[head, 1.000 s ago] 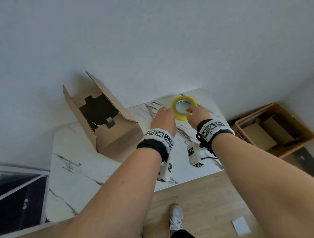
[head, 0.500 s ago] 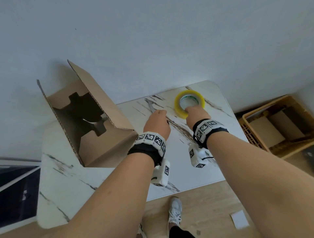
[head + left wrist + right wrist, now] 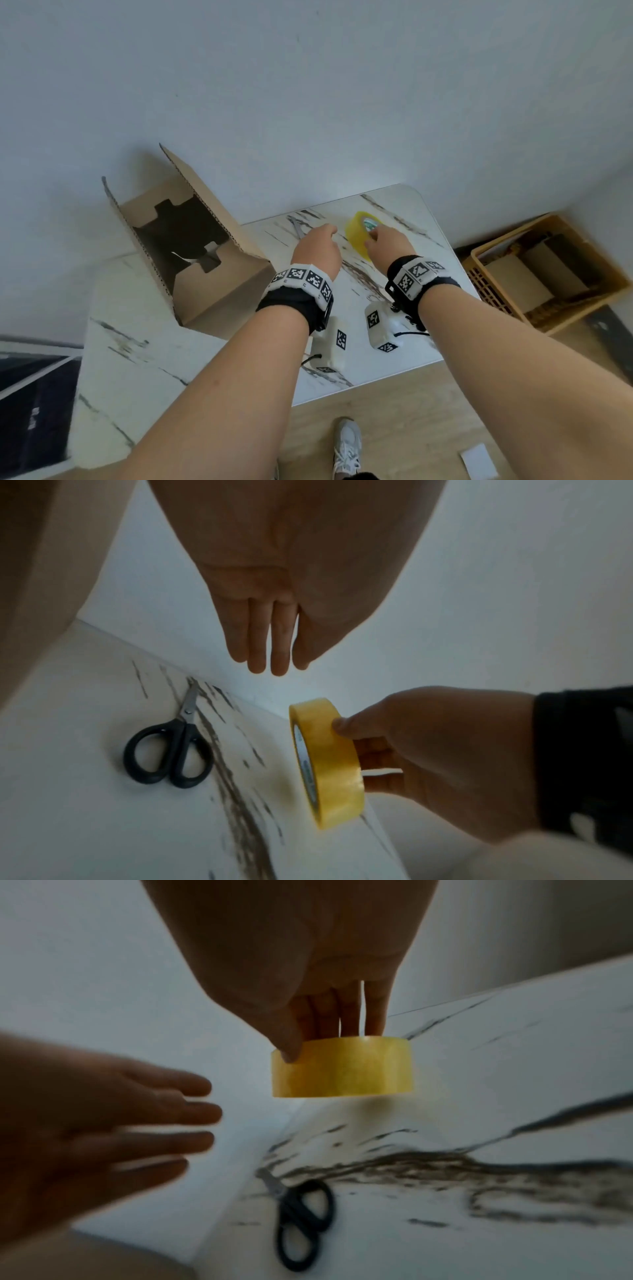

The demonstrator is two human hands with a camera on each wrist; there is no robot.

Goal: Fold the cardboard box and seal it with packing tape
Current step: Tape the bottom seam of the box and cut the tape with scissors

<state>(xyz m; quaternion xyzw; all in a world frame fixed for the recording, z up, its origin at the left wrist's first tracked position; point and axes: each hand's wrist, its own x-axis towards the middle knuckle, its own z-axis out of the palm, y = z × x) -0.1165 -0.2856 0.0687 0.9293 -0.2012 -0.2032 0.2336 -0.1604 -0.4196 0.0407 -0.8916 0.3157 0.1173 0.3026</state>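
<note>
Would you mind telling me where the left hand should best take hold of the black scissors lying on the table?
Probably by the handle loops of the scissors, coming from above. They lie flat on the marble table, blades shut and pointing toward the wall, loops toward the person. The left hand hovers open above them; the right hand is busy gripping the tape roll.

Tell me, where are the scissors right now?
The black scissors lie flat on the marble table, untouched, below the left hand and left of the yellow tape roll that the right hand holds.
</note>
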